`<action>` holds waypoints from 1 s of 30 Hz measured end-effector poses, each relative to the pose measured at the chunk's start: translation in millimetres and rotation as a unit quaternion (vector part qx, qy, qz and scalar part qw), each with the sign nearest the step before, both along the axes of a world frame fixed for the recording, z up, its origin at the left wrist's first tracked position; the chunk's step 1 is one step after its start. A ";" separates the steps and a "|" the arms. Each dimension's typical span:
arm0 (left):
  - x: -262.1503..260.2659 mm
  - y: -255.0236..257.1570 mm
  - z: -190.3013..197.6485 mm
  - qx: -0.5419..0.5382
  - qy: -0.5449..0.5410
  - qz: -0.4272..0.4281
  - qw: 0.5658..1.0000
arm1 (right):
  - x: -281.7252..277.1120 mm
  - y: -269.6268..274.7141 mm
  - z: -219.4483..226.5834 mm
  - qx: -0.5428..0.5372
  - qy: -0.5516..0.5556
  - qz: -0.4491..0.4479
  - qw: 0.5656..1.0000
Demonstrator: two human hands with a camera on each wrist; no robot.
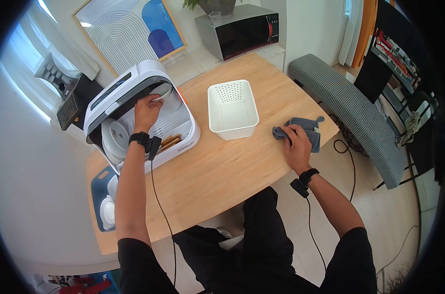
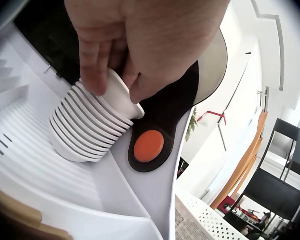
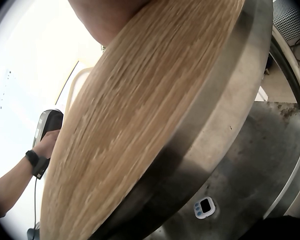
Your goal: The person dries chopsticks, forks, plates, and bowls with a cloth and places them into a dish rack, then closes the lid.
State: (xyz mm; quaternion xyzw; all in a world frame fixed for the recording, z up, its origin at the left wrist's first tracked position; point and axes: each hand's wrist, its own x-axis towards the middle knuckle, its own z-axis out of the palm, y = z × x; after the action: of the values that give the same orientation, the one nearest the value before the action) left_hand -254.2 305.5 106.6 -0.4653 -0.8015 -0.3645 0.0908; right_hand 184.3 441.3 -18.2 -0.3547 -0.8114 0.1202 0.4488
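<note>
My left hand point(image 1: 146, 115) reaches into a white dish storage box point(image 1: 187, 143) with a raised dark lid. In the left wrist view, its thumb and fingers pinch the rim of the end bowl point(image 2: 121, 99) in a nested stack of white bowls point(image 2: 87, 125). White plates point(image 1: 116, 137) stand in the box left of that hand, and wooden utensils point(image 1: 171, 141) lie near its front. At the table's right end, my right hand point(image 1: 299, 149) grips a grey cloth point(image 1: 305, 122). Only part of this hand shows in the right wrist view; the cloth is hidden there.
A white perforated basket point(image 1: 232, 115) stands mid-table, between the hands. On the left, a blue-grey tray point(image 1: 97, 196) holds white dishes. A microwave point(image 1: 244, 32) sits behind the wooden table point(image 1: 208, 171), and a checkered bench point(image 1: 347, 108) stands to the right. Cables trail from both wrists.
</note>
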 end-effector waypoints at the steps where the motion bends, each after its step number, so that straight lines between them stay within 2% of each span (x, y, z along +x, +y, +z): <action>1: -1.3 0.0 -1.9 -0.014 -0.012 0.001 1.000 | 1.2 0.1 -0.1 0.000 -0.001 -0.001 1.000; 6: -10.6 -4.2 -13.4 -0.059 -0.011 -0.003 0.998 | 0.6 0.0 1.2 -0.006 -0.002 0.003 1.000; 9: -8.0 -6.2 -18.5 -0.059 0.037 -0.007 0.998 | 0.5 -1.0 2.7 -0.009 -0.005 0.000 1.000; 11: -3.0 -7.7 -21.1 0.034 0.069 -0.020 0.997 | 0.4 -0.4 2.3 -0.012 -0.004 0.001 1.000; 15: 16.6 -17.6 -13.3 0.057 0.057 -0.045 0.996 | 0.2 -2.6 3.3 -0.010 -0.019 -0.004 1.000; 17: 32.6 -25.7 -13.9 0.096 0.022 -0.075 0.992 | -1.0 -3.3 1.6 -0.019 -0.021 0.007 1.000; 19: 55.3 -39.8 -16.1 0.118 -0.084 -0.142 0.979 | -1.1 -1.3 -1.0 -0.018 -0.032 0.000 0.999; 20: 74.1 -52.9 -5.1 0.064 -0.113 -0.150 0.980 | -0.7 -0.3 -2.1 -0.007 -0.042 -0.001 0.999; 21: 83.7 -61.8 -7.4 0.050 -0.117 -0.169 0.977 | -1.0 -0.8 -2.6 -0.012 -0.041 0.000 0.999; 22: 94.9 -74.1 -4.4 0.056 -0.119 -0.153 0.979 | -2.1 -0.5 -4.1 -0.008 -0.045 0.016 0.999; 24: 116.3 -96.9 2.9 -0.045 -0.120 -0.180 0.975 | -1.8 0.4 -5.4 -0.011 -0.056 -0.012 0.998; 28: 124.7 -144.2 -15.3 -0.052 -0.077 -0.171 0.981 | -1.3 1.6 -6.5 -0.016 -0.067 -0.006 0.998; 30: 121.0 -173.2 -12.9 -0.131 -0.091 -0.183 0.970 | -1.4 0.5 -6.4 -0.011 -0.072 0.000 0.997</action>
State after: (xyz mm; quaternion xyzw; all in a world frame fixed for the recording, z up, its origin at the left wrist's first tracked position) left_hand -133.2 132.3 93.7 -0.5770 -0.7484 -0.3071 -0.1125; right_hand 182.9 441.8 -24.6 -0.3669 -0.8404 0.1033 0.3853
